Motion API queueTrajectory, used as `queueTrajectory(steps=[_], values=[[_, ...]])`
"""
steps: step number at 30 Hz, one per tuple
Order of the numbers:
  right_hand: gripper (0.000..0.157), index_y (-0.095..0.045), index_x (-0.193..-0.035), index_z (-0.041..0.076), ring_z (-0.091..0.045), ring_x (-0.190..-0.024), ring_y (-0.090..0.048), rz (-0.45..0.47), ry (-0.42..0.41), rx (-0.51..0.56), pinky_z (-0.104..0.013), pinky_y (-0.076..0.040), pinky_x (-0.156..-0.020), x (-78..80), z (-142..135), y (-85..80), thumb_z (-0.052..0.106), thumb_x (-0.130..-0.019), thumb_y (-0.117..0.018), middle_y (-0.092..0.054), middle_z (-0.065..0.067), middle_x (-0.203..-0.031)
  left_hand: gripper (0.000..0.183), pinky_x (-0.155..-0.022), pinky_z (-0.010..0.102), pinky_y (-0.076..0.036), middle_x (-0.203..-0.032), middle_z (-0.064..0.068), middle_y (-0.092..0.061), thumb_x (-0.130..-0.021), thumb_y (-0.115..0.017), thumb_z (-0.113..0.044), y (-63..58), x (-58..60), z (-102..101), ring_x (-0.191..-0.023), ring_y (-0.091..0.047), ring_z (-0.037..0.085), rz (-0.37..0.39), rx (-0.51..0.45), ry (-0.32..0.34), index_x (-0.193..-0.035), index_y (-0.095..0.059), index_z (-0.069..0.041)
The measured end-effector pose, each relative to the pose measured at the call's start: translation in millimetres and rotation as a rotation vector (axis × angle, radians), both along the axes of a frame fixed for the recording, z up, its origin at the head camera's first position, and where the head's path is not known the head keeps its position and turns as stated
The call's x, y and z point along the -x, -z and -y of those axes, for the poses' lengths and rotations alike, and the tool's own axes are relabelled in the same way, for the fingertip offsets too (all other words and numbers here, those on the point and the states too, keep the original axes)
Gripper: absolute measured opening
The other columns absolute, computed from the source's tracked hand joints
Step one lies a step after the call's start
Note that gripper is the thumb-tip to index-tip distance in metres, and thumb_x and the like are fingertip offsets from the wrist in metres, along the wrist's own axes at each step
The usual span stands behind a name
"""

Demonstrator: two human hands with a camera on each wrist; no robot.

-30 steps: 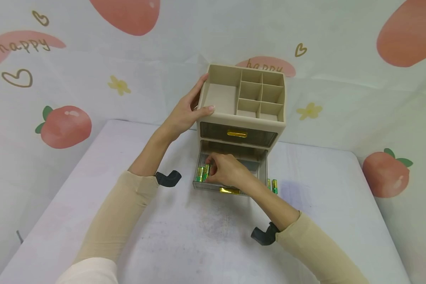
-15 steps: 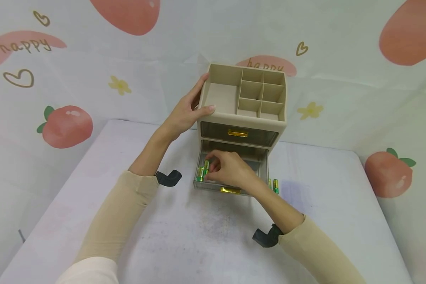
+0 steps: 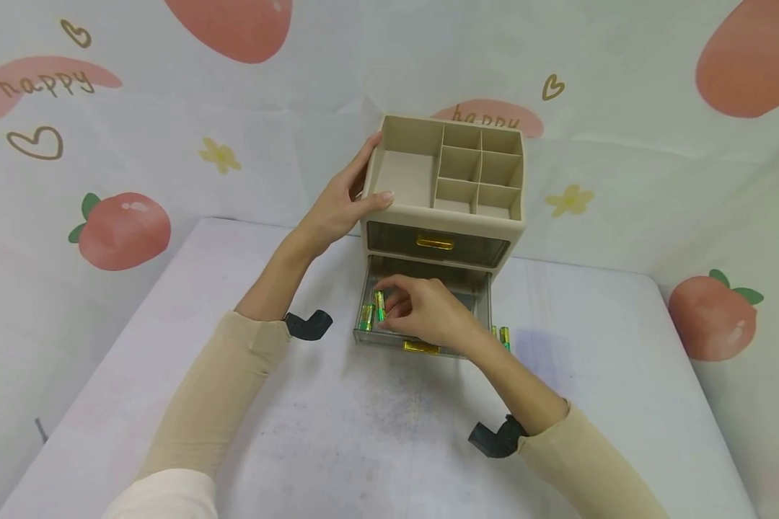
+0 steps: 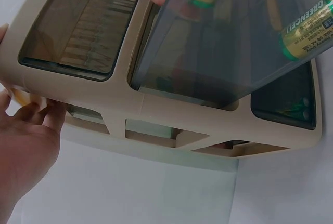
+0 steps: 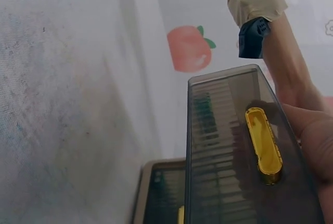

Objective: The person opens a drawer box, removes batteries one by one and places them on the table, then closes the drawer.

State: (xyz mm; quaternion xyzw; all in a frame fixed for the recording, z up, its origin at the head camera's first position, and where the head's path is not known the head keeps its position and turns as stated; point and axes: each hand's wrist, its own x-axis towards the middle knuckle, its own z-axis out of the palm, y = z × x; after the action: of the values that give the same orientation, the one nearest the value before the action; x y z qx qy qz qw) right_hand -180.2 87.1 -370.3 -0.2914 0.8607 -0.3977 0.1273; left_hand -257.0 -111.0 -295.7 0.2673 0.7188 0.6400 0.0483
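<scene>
A beige desk organizer [image 3: 441, 216] stands at the back of the table, with its clear grey drawer [image 3: 422, 344] pulled out. My left hand [image 3: 337, 209] grips the organizer's left side, thumb over the top front rim. Inside the drawer, my right hand [image 3: 428, 310] pinches a green and gold battery [image 3: 380, 305] between thumb and forefinger, one at each end. Another battery [image 3: 367, 317] lies to its left in the drawer's front corner. Through the drawer wall, the left wrist view shows a battery [image 4: 309, 29] lettered GREENCELL. The right wrist view shows the drawer's gold handle [image 5: 264, 141].
Above the open drawer is a closed drawer [image 3: 396, 238] with a gold handle. The organizer's top has one large and several small compartments [image 3: 479, 166]. More batteries [image 3: 505, 337] show just right of the open drawer. A printed backdrop [image 3: 266, 158] rises behind the table.
My right hand has drawn slightly to the right, bringing the pinched battery away from the one in the corner and tilting it. My left hand stays on the organizer.
</scene>
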Motion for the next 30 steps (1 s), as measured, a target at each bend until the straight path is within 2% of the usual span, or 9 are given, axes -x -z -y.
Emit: queueTrajectory(steps=[10,13,21,30], values=[[0.049,-0.061,-0.129,0.007,-0.011,-0.076,-0.064,0.027,-0.031,0.073,-0.030,-0.054,-0.073,-7.5,-12.2,-3.6,0.011,-0.084,-0.080,-0.067,0.004,-0.087,0.083,-0.110,0.038,-0.034,-0.165,0.011,-0.015,-0.095,-0.060,-0.007,-0.1,-0.4,-0.4,-0.141,-0.032,0.030,0.006,0.004,0.000,-0.161,-0.010,-0.015],[0.049,-0.062,-0.129,0.010,-0.012,-0.077,-0.065,0.043,-0.021,0.115,-0.030,-0.054,-0.073,-10.3,-16.2,-5.3,0.010,-0.083,-0.080,-0.066,0.003,-0.087,0.083,-0.109,0.038,-0.034,-0.164,0.011,-0.016,-0.096,-0.060,-0.007,0.2,-0.3,-0.2,-0.140,-0.032,0.031,0.006,-0.005,0.000,-0.161,-0.011,-0.015],[0.051,-0.064,-0.129,0.016,-0.012,-0.078,-0.065,0.011,0.007,0.205,-0.030,-0.054,-0.074,-17.7,-28.9,-8.5,0.012,-0.082,-0.082,-0.066,0.003,-0.088,0.083,-0.107,0.039,-0.035,-0.164,0.012,-0.017,-0.096,-0.059,-0.008,0.5,-0.5,1.0,-0.138,-0.035,0.032,-0.005,0.010,0.002,-0.161,-0.009,-0.015],[0.051,-0.066,-0.128,0.012,-0.016,-0.081,-0.064,-0.002,0.050,0.270,-0.029,-0.054,-0.076,-25.6,-45.3,-13.0,0.007,-0.081,-0.082,-0.065,0.000,-0.089,0.083,-0.110,0.039,-0.033,-0.165,0.010,-0.013,-0.096,-0.059,-0.007,0.3,-0.4,0.8,-0.140,-0.032,0.031,-0.012,0.026,-0.005,-0.161,-0.009,-0.016]])
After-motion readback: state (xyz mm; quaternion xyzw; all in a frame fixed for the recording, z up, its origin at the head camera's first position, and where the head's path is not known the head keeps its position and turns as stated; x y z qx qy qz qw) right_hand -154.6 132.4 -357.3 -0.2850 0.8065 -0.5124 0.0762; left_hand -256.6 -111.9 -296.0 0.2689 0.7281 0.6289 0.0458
